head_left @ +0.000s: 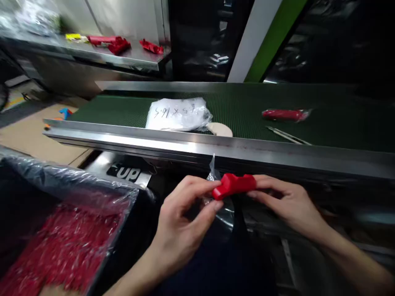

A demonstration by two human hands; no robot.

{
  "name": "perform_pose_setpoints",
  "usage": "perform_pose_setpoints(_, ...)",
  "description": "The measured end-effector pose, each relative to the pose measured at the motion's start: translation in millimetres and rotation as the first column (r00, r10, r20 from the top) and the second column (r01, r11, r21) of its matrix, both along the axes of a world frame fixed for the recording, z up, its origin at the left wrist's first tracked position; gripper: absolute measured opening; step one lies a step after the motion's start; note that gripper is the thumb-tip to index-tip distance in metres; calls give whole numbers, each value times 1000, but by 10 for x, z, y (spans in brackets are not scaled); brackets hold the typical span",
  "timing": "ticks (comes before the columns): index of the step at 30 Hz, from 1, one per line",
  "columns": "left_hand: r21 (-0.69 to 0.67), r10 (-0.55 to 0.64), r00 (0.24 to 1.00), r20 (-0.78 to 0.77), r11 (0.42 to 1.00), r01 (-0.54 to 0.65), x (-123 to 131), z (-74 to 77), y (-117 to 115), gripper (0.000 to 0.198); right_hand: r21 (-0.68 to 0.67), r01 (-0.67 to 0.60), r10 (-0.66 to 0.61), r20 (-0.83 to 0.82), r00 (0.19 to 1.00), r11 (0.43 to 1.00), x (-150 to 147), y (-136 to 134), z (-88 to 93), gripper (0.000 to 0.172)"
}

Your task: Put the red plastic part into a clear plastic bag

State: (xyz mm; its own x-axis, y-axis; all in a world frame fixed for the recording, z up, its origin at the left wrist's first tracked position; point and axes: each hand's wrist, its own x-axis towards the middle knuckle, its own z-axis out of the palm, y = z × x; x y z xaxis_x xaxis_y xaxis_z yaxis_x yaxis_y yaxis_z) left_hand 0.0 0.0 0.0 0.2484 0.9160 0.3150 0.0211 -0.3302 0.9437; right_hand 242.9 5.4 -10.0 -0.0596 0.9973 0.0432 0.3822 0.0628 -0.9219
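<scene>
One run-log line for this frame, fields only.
left hand: pinches red plastic part and clear bag | right hand: holds part's other end | green belt: bagged red part, white bag stack

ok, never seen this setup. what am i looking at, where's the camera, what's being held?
One picture, from a camera worn on a person's head, looking down at their own bare hands. The left hand and right hand together hold a small red plastic part against a clear plastic bag. Behind them runs a green conveyor belt carrying a white bag with handwriting and a bagged red part. At lower left, a bin lined with plastic holds many red pieces.
</scene>
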Motion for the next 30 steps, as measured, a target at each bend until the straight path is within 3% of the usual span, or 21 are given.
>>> perform_pose_setpoints(5, 41, 30, 999, -17, 999, -29, 8, -7, 44, 31, -214, -72, 63, -47, 997, 974, 3, -19, -16, 21)
perform_pose_setpoints(10, -97, 79, 996, 34, 992, -75, -24, -19, 106, 20, -432, -180, 70, -259, 963, 883, 45, -79, -34, 23)
perform_pose_setpoints(15, -337, 136, 987, 84, 936, -100, -37, -57, 152, 16, -503, -286, -37, -538, 842, 815, 11, -144, 2, 19)
perform_pose_setpoints(20, -537, 184, 961, 206, 842, -46, -59, -151, 186, 20, -531, -338, -152, -680, 718, 777, -56, -175, 77, 20)
perform_pose_setpoints(25, -587, 240, 946, 217, 806, -70, -104, -264, 202, 26, -511, -344, -212, -750, 627, 788, -151, -161, 143, 25)
perform_pose_setpoints(30, -622, 255, 930, 264, 782, -38, -133, -380, 218, 25, -477, -361, -178, -766, 618, 801, -220, -110, 190, 32)
